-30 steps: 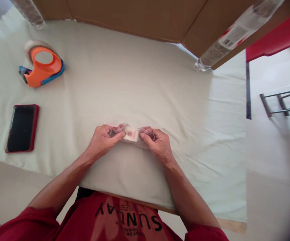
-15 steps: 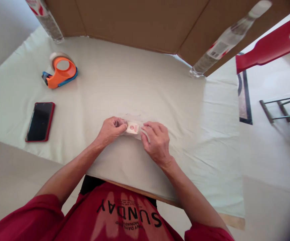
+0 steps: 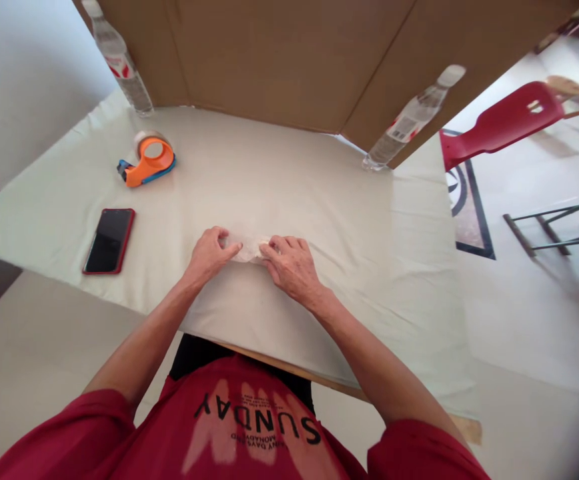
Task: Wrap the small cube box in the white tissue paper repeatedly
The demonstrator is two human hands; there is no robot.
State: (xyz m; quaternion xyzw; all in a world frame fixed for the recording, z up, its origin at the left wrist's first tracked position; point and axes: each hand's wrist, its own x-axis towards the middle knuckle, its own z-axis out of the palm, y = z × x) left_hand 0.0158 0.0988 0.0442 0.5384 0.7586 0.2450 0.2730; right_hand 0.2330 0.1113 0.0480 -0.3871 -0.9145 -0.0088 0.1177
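A sheet of clear, crinkled plastic wrap [image 3: 242, 253] lies on the cloth between my hands, near the table's front edge. My left hand [image 3: 210, 253] pinches its left end between thumb and curled fingers. At the other end, my right hand [image 3: 294, 267] has its fingers closed over a small pale packet [image 3: 264, 247] in the wrap. Only a sliver of that packet shows; my fingers cover the rest, and its printed face is hidden.
On the left are a phone [image 3: 109, 241] and an orange tape dispenser [image 3: 150, 160]. Cardboard [image 3: 279, 60] stands along the back, with a water bottle [image 3: 124, 67] at left and another bottle [image 3: 407, 123] at right. A red chair [image 3: 507, 127] stands beyond the table's right side.
My right hand has come inward, over the packet, whose red-printed face showed before. My left thumb has moved off it onto the wrap. The camera view has shifted.
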